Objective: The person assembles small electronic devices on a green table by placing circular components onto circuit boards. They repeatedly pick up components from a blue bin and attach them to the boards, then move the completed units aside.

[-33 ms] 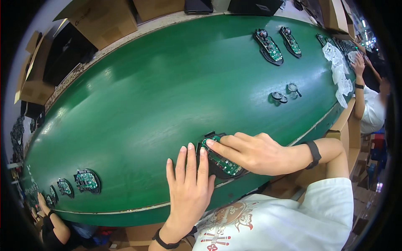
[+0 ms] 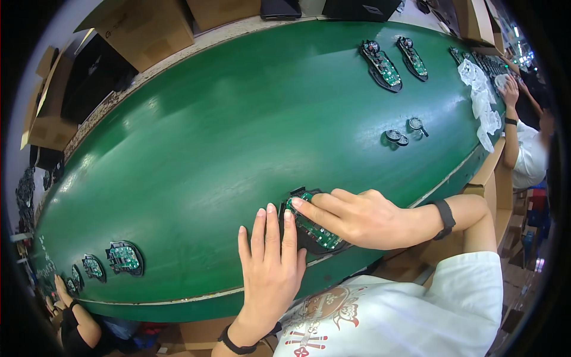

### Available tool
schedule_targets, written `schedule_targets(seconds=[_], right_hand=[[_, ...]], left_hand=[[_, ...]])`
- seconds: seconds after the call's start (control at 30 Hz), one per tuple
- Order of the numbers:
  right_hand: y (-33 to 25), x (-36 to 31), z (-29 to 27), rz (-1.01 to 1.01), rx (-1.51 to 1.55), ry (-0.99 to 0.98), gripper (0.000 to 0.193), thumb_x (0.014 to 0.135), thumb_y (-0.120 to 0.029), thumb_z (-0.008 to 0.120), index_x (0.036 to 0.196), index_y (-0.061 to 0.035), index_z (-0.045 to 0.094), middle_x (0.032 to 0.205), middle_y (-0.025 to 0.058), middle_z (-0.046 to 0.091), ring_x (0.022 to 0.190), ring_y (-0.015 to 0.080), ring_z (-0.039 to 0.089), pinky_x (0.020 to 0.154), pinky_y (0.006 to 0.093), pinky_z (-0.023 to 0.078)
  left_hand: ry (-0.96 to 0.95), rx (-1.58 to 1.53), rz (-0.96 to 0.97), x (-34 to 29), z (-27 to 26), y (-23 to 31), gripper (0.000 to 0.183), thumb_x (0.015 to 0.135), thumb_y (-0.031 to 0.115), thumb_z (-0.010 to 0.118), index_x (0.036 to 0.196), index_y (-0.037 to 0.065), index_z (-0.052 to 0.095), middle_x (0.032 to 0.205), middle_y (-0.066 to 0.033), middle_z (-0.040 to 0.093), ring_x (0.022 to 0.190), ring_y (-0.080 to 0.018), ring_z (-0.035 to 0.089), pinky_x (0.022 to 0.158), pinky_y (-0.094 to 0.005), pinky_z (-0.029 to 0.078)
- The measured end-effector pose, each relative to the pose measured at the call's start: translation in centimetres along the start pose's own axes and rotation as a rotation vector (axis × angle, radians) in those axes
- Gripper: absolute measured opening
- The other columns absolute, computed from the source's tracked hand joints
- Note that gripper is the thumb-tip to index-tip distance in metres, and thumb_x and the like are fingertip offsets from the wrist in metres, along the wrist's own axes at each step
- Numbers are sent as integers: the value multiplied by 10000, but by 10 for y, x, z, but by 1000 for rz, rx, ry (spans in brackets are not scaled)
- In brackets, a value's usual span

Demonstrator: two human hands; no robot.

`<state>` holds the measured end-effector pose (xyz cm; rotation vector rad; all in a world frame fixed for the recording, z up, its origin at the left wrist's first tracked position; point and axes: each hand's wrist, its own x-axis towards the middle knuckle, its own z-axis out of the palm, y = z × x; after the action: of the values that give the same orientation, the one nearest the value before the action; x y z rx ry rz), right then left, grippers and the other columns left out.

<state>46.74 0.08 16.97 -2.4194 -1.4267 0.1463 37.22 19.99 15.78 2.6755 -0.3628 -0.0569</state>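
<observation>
Here we are at the near edge of the green surface (image 2: 196, 154), and the green circuit board (image 2: 324, 237) sits in its black casing (image 2: 307, 243) right under my hands! My left grip (image 2: 269, 271) is spread flat and open, holding nothing, fingertips along the casing's left side. In from the right comes my right grip (image 2: 369, 220), fingers bent, index fingertip down on the board's upper end; my thumb is hidden, so whether I'm pinching anything, I cannot tell. Away to the left, another board unit (image 2: 124, 257) lies near the edge, smaller-looking ones beyond it. Far side, two longer units (image 2: 383, 66) lie side by side, with small round clear parts (image 2: 395, 137) nearer me, and crumpled white plastic (image 2: 476, 95) by a co-worker's hand (image 2: 510, 92).
</observation>
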Motion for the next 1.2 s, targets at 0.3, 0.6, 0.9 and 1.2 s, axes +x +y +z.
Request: schedule_targets(seconds=[0.3,0.6,0.9,1.2], right_hand=[[6,-10,-23,93,-22,132,389,778,-108,720,1159,-51,662,922,17,608,759,147,593,459,273,477],[0,-35,-2,143,164,131,217,773,-237,818,913,-133,689,855,-36,600,687,120,543,415,266,427],[-5,-26,11,91,228,134,219,782,-208,812,952,-118,708,880,-18,599,712,137,550,420,259,430],[-8,-26,13,86,221,151,159,759,-129,766,882,-81,679,849,-8,544,792,141,551,401,261,430]], left_hand=[[24,-128,-10,11,-15,0,774,712,82,802,1437,125,533,1534,-261,358,1351,-475,398,1073,-566,389],[-120,38,114,16,-16,-2,613,710,149,814,1293,266,667,1408,-186,478,1215,-398,488,989,-480,461],[-17,98,57,-17,-4,-6,632,675,91,843,1254,307,711,1420,-174,457,1180,-353,489,966,-433,457],[-1,110,81,-14,-2,-6,590,788,60,677,1320,314,665,1405,-196,481,1158,-329,500,919,-426,460]])
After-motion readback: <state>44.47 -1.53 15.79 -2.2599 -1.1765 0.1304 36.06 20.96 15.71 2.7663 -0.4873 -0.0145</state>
